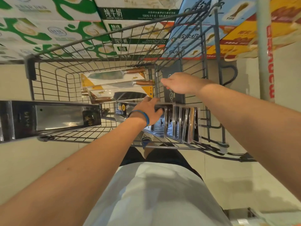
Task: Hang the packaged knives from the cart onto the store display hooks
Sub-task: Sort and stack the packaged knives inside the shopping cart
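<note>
Several packaged knives stand upright in a row (179, 123) at the near right of the wire cart (91, 64). My left hand (149, 111), with a blue wristband, grips the top of the front package in that row. A dark upright package (173, 97) leans at the cart's right side. In front of it is my right hand (179, 84), its fingers stretched toward a wire divider; I cannot tell whether it touches the package. Flat knife packs with wooden handles (114, 84) lie on the cart bottom. A large boxed cleaver (53, 118) rests across the near left rim.
Stacked milk cartons (133, 13) fill the shelf beyond the cart. Blue and yellow boxes (231, 31) are stacked at the upper right, beside a grey post (264, 62). Pale floor tiles (14, 160) surround the cart. No display hooks are in view.
</note>
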